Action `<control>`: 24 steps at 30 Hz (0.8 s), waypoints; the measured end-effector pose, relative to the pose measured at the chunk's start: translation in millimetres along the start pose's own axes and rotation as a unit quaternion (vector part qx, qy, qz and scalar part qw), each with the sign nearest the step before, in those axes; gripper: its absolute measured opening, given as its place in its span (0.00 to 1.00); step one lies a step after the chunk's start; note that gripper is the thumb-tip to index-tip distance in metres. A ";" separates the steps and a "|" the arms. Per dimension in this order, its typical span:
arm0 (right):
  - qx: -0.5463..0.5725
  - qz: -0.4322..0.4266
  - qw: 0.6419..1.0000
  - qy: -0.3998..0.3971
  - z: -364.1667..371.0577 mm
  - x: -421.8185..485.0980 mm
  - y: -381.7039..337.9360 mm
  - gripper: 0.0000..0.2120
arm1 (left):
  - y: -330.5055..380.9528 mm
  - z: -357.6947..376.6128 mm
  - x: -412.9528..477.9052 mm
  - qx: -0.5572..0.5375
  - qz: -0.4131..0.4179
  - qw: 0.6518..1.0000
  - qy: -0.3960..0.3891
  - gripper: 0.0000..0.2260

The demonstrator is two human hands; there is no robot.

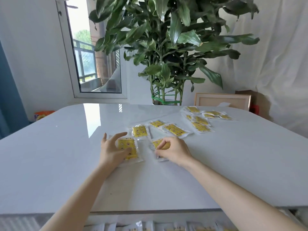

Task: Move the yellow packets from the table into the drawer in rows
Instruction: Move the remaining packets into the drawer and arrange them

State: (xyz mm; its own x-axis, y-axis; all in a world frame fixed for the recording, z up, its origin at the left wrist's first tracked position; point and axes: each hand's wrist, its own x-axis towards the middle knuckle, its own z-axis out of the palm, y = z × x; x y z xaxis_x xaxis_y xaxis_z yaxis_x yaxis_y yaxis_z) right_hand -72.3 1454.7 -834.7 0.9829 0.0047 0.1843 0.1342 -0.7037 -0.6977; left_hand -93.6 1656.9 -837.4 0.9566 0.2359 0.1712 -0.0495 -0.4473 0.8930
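Several yellow packets in clear wrap lie on the white table. My left hand rests on one packet with spread fingers, the thumb pressing its lower part. My right hand has its fingers curled over another packet, pinching its near edge. Three more packets lie just beyond the hands. A loose group of packets sits at the far right. The open drawer shows below the table's front edge, with a row of packets in it.
A large potted plant stands behind the table. A wooden frame leans at the back right. A window stands open at the back left. An orange bag lies on the floor left of the table.
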 end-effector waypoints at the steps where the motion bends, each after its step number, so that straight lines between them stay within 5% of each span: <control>1: -0.001 0.020 1.000 -0.007 -6.4 -1.0 -1.2 0.12 | 1.3 2.6 -2.9 -0.019 -0.012 1.000 -0.002 0.27; 5: 0.021 0.108 0.992 -0.063 -29.6 -3.7 -7.2 0.38 | 9.2 14.5 -7.4 -0.114 -0.045 0.992 -0.008 0.32; 8: 0.048 0.136 0.987 -0.066 -37.5 0.7 -5.2 0.46 | 13.4 25.1 -7.2 -0.183 -0.041 0.982 -0.002 0.36; 13: 0.146 0.159 0.976 0.012 -45.3 30.8 3.0 0.32 | 17.6 46.4 14.3 -0.234 -0.053 0.971 0.011 0.40; 17: 0.160 0.134 0.974 0.089 -42.3 64.0 7.3 0.11 | 16.7 61.5 38.6 -0.201 -0.036 0.979 0.018 0.19; 20: 0.127 0.140 0.975 0.115 -32.7 88.8 14.4 0.15 | 11.0 69.3 51.8 -0.194 -0.018 0.980 0.029 0.07; 22: 0.085 0.146 0.979 0.110 -24.6 102.3 19.9 0.08 | 8.3 72.3 57.0 -0.190 -0.010 0.981 0.030 0.07; 24: 0.031 0.170 0.981 0.090 -16.8 115.3 29.2 0.15 | 7.1 74.7 60.2 -0.181 -0.005 0.983 0.038 0.08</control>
State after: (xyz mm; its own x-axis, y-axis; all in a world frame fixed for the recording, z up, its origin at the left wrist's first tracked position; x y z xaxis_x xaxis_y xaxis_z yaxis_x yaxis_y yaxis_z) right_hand 42.8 1422.8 -822.2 0.9346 -0.3525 0.0480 -0.1855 -0.5981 -0.7796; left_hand -14.9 1603.5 -851.9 0.9337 0.3091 0.1806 -0.1526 -0.1126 0.9819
